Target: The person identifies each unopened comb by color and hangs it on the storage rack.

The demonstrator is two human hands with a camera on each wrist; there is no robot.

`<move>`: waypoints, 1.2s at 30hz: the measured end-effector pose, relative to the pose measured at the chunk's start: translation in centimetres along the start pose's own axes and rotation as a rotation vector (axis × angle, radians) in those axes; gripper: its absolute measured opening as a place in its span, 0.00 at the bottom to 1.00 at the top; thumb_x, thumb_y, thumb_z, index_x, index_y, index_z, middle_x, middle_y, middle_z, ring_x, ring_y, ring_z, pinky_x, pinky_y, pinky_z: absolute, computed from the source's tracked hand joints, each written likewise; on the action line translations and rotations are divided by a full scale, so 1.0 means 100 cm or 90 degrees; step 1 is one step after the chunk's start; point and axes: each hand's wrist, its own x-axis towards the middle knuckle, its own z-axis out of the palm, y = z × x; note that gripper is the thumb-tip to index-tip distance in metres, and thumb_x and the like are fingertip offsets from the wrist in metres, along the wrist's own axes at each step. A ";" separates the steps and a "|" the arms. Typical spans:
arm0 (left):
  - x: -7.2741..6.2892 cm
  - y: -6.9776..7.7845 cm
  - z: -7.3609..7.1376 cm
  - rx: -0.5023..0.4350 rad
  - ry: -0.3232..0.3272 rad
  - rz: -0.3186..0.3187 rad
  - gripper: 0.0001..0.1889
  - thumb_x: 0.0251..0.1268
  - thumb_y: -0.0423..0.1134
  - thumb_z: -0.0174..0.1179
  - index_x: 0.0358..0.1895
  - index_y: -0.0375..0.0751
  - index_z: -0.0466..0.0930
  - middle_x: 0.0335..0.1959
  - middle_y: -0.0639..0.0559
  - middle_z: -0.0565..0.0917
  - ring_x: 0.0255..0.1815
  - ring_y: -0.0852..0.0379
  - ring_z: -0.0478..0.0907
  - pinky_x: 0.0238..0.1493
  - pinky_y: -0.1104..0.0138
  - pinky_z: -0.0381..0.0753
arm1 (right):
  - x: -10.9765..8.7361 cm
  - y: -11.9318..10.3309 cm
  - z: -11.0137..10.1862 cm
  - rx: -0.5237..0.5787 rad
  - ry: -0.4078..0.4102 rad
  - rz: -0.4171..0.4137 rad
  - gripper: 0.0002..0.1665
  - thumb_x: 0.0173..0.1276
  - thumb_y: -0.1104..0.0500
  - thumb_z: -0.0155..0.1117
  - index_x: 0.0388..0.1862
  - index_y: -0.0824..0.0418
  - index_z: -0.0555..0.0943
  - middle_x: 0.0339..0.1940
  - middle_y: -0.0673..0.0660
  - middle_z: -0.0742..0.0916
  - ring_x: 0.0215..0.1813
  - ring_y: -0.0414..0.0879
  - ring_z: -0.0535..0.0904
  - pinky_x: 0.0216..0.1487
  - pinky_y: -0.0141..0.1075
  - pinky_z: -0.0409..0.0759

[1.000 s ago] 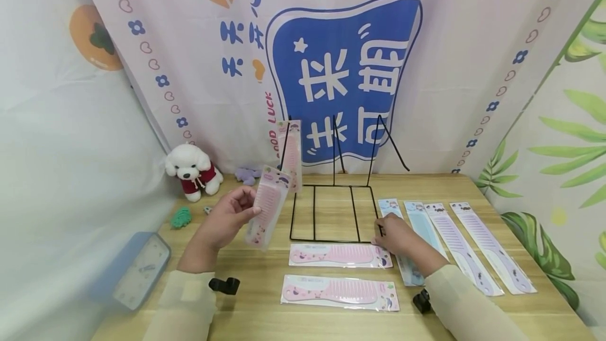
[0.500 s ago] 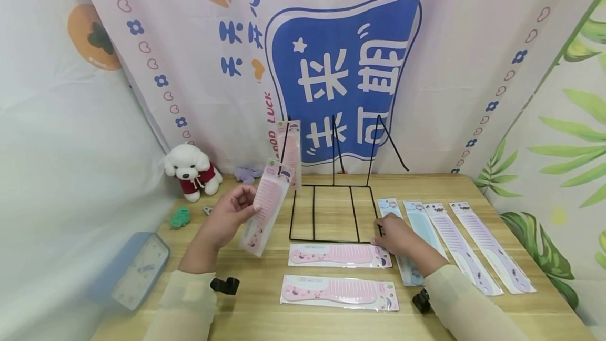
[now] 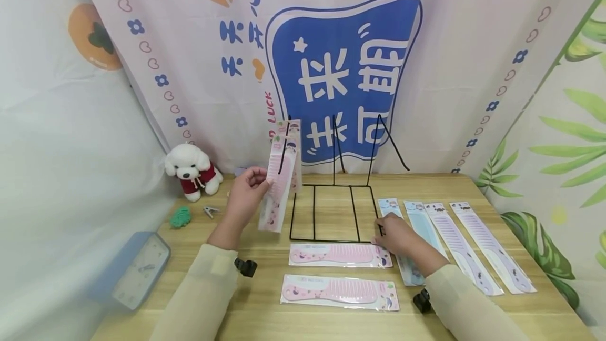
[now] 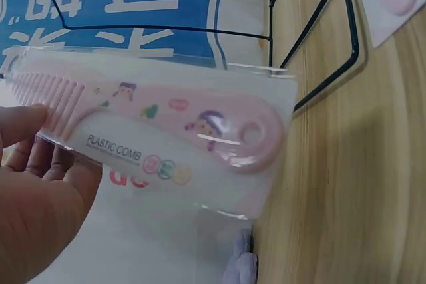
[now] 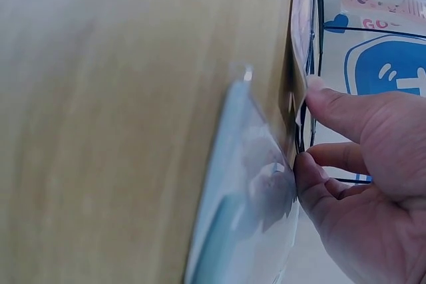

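Observation:
My left hand pinches a packaged pink comb by its edge, thumb in front and fingers behind. The package stands upright at the left prong of a black wire rack. The prong's front end shows before the card and seems to pass through its top hole. Behind it hangs another packaged pink comb on the same prong. With thumb and fingertips, my right hand holds the rack's front right corner, close to a blue packaged comb.
Two pink packaged combs lie before the rack. Blue and purple packaged combs lie to its right. At left are a plush dog, a green coil, a small clip and a clock.
My left hand has moved up, forward and right with the pink comb, whose top has slid farther back along the left prong. The right hand keeps its hold on the rack corner.

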 end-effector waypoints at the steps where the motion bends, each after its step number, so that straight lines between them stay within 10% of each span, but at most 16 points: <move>1: 0.004 0.001 0.003 -0.004 0.004 -0.005 0.13 0.78 0.32 0.66 0.59 0.33 0.81 0.52 0.39 0.87 0.49 0.57 0.83 0.46 0.75 0.84 | 0.000 0.000 0.000 0.000 0.000 -0.001 0.36 0.76 0.54 0.76 0.74 0.73 0.78 0.66 0.73 0.82 0.56 0.55 0.84 0.58 0.53 0.87; 10: 0.032 0.001 0.025 -0.056 0.048 -0.027 0.10 0.78 0.28 0.63 0.57 0.32 0.81 0.48 0.43 0.86 0.41 0.62 0.80 0.35 0.75 0.80 | 0.000 0.000 0.000 -0.002 0.003 0.001 0.37 0.76 0.54 0.76 0.74 0.73 0.78 0.66 0.73 0.82 0.59 0.57 0.84 0.62 0.56 0.86; 36: 0.062 -0.027 0.041 -0.070 0.016 -0.038 0.06 0.81 0.31 0.63 0.53 0.32 0.80 0.46 0.44 0.87 0.46 0.58 0.82 0.51 0.68 0.89 | 0.001 0.001 0.000 -0.002 -0.001 0.002 0.36 0.76 0.54 0.76 0.74 0.73 0.78 0.66 0.72 0.82 0.55 0.54 0.83 0.57 0.53 0.86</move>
